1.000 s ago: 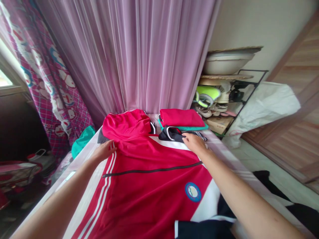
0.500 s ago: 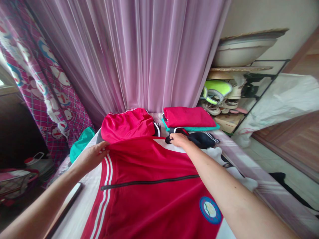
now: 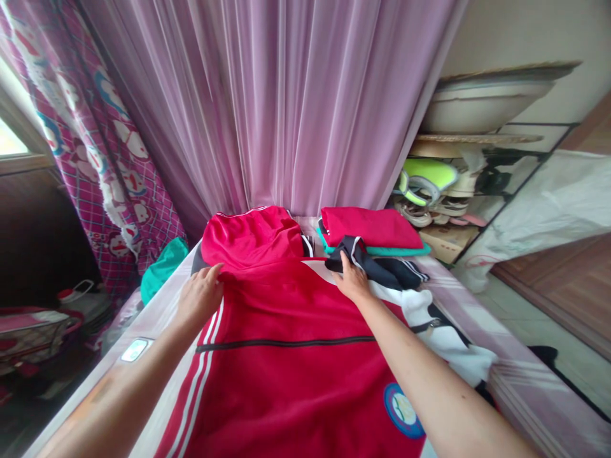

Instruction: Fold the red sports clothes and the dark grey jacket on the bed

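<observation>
A red jacket lies spread across the bed, with white side stripes, a dark zip line and a round blue badge. At the jacket's upper left edge, my left hand is closed with its fingertips on the red cloth. My right hand rests on the dark collar and white panel, fingers apart and one finger pointing away. The collar stands partly raised beyond that hand. White and black cloth of the garment lies bunched to the right, partly behind my right forearm.
Behind the jacket are a rumpled red garment and a folded red garment on a teal one. Teal cloth lies at the left edge. A phone is beside my left forearm. A shoe rack stands right.
My right hand has loosened from its pinch on the collar, and the dark collar now stands higher. My left hand stays at the jacket's edge. The view has shifted slightly left.
</observation>
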`<action>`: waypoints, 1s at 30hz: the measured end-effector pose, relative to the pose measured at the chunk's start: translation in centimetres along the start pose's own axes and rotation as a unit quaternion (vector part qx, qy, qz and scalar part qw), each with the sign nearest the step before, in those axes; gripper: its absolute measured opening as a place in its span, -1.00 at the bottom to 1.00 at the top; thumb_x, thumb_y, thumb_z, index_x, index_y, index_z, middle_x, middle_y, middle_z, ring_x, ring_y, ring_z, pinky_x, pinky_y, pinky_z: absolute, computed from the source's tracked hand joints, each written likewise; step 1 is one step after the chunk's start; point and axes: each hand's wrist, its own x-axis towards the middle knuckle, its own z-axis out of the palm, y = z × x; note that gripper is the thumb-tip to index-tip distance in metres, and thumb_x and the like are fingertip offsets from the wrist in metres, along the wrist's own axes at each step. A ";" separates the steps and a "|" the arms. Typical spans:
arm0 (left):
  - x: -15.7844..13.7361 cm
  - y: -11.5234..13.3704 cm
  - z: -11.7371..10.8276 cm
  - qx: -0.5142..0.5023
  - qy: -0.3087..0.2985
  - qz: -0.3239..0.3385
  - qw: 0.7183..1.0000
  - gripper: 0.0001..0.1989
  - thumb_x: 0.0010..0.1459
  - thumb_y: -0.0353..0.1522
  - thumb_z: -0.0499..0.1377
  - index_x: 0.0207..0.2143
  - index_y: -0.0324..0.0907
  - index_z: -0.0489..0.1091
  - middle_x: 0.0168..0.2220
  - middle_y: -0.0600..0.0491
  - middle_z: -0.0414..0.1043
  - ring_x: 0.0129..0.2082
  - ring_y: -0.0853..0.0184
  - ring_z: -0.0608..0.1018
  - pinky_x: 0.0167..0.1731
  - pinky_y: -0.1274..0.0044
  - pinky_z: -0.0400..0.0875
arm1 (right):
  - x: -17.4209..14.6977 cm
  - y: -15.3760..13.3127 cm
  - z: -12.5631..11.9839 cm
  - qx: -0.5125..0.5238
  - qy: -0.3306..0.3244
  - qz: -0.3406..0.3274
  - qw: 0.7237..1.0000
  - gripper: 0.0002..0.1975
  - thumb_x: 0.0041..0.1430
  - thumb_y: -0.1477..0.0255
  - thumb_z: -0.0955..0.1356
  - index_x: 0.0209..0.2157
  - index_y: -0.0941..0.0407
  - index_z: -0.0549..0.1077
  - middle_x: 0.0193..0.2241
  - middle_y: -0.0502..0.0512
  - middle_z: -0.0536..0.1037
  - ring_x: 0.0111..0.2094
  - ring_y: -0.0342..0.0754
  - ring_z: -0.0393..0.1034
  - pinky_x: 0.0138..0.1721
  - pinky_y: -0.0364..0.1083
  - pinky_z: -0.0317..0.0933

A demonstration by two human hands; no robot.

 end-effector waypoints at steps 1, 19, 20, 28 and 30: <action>-0.7 0.3 0.1 -0.012 0.034 0.017 0.999 -0.52 0.24 -0.33 -0.04 0.18 -0.22 0.29 0.10 -0.17 0.44 0.08 0.07 0.48 0.07 0.29 0.35 | -0.3 -0.1 -0.3 0.005 -0.001 -0.005 1.000 -0.27 0.26 0.33 0.25 0.38 0.26 -0.06 0.07 0.38 0.50 0.04 0.18 0.44 0.06 0.04 0.25; -3.4 2.3 6.7 -0.097 -0.057 0.116 0.987 -0.24 0.12 0.00 0.18 0.32 -0.04 0.17 0.43 -0.19 -0.14 0.39 -0.11 0.02 0.24 -0.01 0.03 | -2.6 -0.6 -0.6 -0.088 -0.087 -0.068 0.990 -0.44 0.33 0.16 0.17 0.28 0.06 0.25 0.30 0.26 0.24 0.29 0.12 0.12 0.26 0.16 -0.06; -3.6 2.3 6.7 -0.102 -0.051 0.117 0.987 -0.24 0.13 0.00 0.18 0.32 -0.06 0.17 0.43 -0.20 -0.13 0.39 -0.11 0.03 0.25 0.00 0.04 | -2.5 -1.0 -1.2 -0.084 -0.089 -0.065 0.990 -0.49 0.33 0.19 0.18 0.22 0.06 0.33 0.25 0.26 0.32 0.25 0.12 0.20 0.22 0.13 0.01; -4.1 2.7 6.2 -0.132 -0.042 0.108 0.984 -0.45 0.24 -0.06 0.09 0.24 0.02 0.29 0.38 -0.10 0.06 0.36 0.00 0.14 0.25 0.01 0.04 | 1.2 -9.8 -7.7 0.039 0.012 -0.100 0.994 -0.53 0.31 0.18 0.21 0.19 0.00 0.33 0.04 0.14 0.55 0.02 0.09 0.44 0.00 -0.01 0.26; -4.1 2.8 6.0 -0.142 -0.049 0.108 0.983 -0.52 0.25 -0.06 0.08 0.17 0.04 0.38 0.34 -0.06 0.18 0.34 0.00 0.18 0.25 0.00 0.04 | 3.1 -13.0 -8.0 0.045 -0.013 -0.110 0.993 -0.25 0.22 0.02 0.28 0.33 0.05 0.10 0.18 0.26 0.41 0.14 0.19 0.34 0.10 0.10 0.20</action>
